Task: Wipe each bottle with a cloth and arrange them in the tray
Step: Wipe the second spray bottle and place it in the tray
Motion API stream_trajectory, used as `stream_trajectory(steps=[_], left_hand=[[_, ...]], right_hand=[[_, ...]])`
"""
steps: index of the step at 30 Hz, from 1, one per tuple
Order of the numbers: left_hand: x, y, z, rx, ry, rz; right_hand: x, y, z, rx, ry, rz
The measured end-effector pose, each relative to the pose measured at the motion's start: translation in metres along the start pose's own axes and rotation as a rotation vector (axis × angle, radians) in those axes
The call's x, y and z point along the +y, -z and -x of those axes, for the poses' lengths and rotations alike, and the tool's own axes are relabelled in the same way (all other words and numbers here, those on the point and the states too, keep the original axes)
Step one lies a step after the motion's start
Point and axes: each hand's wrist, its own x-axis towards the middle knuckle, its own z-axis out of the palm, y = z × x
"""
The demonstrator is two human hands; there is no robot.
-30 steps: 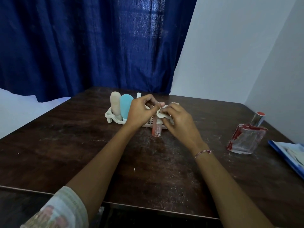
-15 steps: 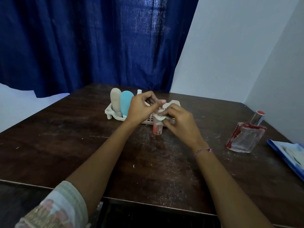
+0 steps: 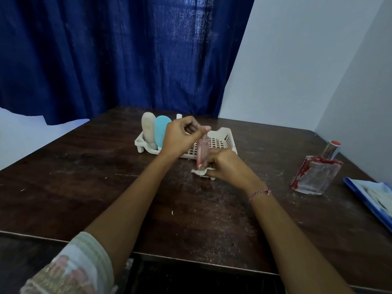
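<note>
Left grip (image 3: 180,137): pinched the top of the pink spray bottle (image 3: 202,149) between thumb and forefinger, the other fingers curled in.
Right grip (image 3: 226,166): clenched round the white cloth (image 3: 200,172), holding it against the bottle's lower end.
Pink spray bottle: stood roughly upright outside the tray (image 3: 226,141), just in front of its near wall; whether its base touched the surface (image 3: 106,187) could not be told.
White cloth: bunched beneath the right grip, its lower edge lying on the surface.
Tray: white plastic with a lattice floor, set toward the far side of the dark wooden surface.
In the tray: a beige bottle (image 3: 148,129) and a light blue bottle (image 3: 162,130) stood side by side at the left end, touching; a small white cap (image 3: 179,116) showed behind the left grip.
Glass perfume bottle (image 3: 316,177): red-smeared, silver-capped, standing on the surface well apart to the right.
Right wrist: wore a thread bracelet (image 3: 259,193).
Background: a dark blue curtain (image 3: 127,49).
</note>
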Motion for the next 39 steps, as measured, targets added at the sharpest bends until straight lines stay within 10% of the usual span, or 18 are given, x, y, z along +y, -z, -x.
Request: stream_trajectory(steps=[3, 8, 15, 23, 30, 35, 39], left_hand=[[-0.001, 0.002, -0.001, 0.001, 0.014, -0.004], [0.002, 0.001, 0.001, -0.042, -0.010, 0.022], [0.000, 0.001, 0.001, -0.036, -0.019, 0.001], [0.001, 0.001, 0.000, -0.099, -0.037, -0.013], [-0.004, 0.004, -0.003, -0.073, -0.019, -0.023], [-0.003, 0.003, -0.001, -0.115, -0.051, 0.014], [-0.002, 0.001, 0.000, -0.155, -0.061, 0.031]], right_hand=[[0.001, -0.001, 0.000, -0.012, 0.004, 0.047], [0.000, 0.005, 0.002, 0.462, -0.014, -0.021], [0.007, 0.001, 0.001, -0.076, -0.014, 0.006], [-0.001, 0.004, 0.000, 0.527, -0.009, -0.008], [0.002, -0.001, 0.000, -0.050, 0.006, 0.084], [-0.005, 0.002, 0.001, 0.445, 0.031, 0.085], [-0.004, 0.003, 0.000, 0.505, 0.036, 0.065]])
